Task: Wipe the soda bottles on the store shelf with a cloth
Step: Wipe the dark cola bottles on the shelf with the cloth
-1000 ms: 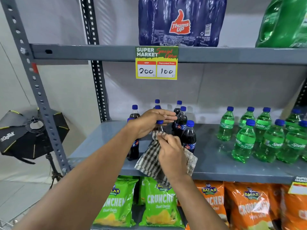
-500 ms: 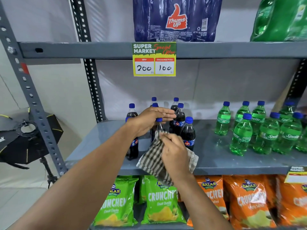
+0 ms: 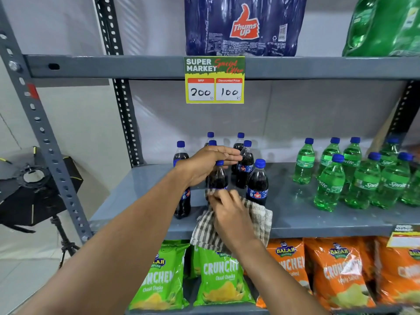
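A small dark cola bottle (image 3: 217, 178) with a blue cap is held above the grey shelf (image 3: 295, 219). My left hand (image 3: 204, 165) grips it at the neck, fingers stretched over the cap. My right hand (image 3: 229, 215) presses a brown-and-white checked cloth (image 3: 256, 220) around the bottle's lower half, which is hidden. Several more cola bottles (image 3: 258, 183) stand behind and beside it. A group of green Sprite bottles (image 3: 329, 185) stands at the right of the same shelf.
A price tag (image 3: 214, 80) hangs from the upper shelf, under a Thums Up pack (image 3: 244, 26) and a green pack (image 3: 384, 26). Green (image 3: 223, 280) and orange chip bags (image 3: 341, 273) fill the shelf below. A black light on a stand (image 3: 29, 189) stands at left.
The cloth in my right hand has slid down from the bottle's shoulder to its lower body, baring the dark upper part. My left hand stays on the neck.
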Demonstrator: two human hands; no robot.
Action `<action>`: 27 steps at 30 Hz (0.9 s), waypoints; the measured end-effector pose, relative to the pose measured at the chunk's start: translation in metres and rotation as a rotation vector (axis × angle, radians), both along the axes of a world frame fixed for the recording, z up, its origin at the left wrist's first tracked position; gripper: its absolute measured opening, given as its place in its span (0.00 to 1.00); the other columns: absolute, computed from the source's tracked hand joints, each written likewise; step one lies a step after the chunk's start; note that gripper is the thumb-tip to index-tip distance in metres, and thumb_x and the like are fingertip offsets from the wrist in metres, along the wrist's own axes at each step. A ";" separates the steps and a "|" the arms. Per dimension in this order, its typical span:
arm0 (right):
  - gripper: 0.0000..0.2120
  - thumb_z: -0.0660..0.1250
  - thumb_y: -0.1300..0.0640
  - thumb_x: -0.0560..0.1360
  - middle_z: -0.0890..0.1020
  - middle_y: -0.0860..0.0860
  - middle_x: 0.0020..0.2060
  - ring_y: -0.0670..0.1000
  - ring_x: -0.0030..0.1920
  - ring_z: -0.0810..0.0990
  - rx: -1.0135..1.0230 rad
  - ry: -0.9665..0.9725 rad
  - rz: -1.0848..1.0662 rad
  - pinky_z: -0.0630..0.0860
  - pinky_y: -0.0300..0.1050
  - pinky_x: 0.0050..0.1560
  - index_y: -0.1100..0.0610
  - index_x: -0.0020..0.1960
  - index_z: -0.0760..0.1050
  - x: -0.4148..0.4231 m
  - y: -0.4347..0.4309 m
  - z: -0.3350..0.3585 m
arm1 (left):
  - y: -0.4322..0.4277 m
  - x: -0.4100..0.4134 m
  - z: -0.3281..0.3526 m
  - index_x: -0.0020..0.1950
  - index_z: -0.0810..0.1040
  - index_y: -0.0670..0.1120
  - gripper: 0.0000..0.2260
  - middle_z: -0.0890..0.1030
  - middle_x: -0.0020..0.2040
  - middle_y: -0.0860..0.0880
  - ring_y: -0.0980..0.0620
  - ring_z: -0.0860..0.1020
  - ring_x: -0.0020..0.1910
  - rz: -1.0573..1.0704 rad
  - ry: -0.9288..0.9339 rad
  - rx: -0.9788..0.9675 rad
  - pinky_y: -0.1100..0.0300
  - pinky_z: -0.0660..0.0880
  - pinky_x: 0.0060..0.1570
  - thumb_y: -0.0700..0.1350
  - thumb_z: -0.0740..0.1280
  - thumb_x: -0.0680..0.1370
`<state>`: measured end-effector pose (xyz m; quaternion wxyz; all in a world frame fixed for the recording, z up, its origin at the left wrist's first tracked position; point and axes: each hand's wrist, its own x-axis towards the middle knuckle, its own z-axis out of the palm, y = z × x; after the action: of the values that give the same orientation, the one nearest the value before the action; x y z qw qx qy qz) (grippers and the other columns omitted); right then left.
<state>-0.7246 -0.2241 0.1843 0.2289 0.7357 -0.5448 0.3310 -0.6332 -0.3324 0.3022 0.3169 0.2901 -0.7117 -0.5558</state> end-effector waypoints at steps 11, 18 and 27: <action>0.14 0.65 0.74 0.73 0.81 0.58 0.49 0.58 0.50 0.77 -0.176 -0.334 0.011 0.77 0.45 0.54 0.67 0.56 0.83 -0.004 -0.014 0.024 | -0.002 0.001 -0.005 0.66 0.79 0.42 0.17 0.83 0.63 0.44 0.50 0.80 0.65 -0.018 0.036 -0.008 0.51 0.71 0.71 0.35 0.55 0.83; 0.13 0.64 0.71 0.72 0.81 0.56 0.51 0.60 0.49 0.76 -0.060 -0.043 -0.025 0.78 0.54 0.51 0.65 0.53 0.83 0.008 -0.008 0.029 | -0.004 0.000 -0.005 0.64 0.80 0.43 0.17 0.84 0.62 0.45 0.51 0.81 0.64 -0.015 0.029 0.010 0.52 0.71 0.71 0.36 0.55 0.84; 0.18 0.66 0.72 0.72 0.80 0.54 0.53 0.58 0.50 0.76 0.026 -0.062 0.009 0.82 0.52 0.42 0.64 0.61 0.80 -0.007 -0.002 -0.017 | -0.003 0.000 -0.007 0.65 0.79 0.43 0.17 0.84 0.62 0.46 0.52 0.81 0.63 0.006 0.019 -0.036 0.51 0.72 0.70 0.37 0.54 0.84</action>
<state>-0.7318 -0.2263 0.1676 0.2007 0.7304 -0.5525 0.3478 -0.6336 -0.3357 0.2955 0.3307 0.2812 -0.7175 -0.5447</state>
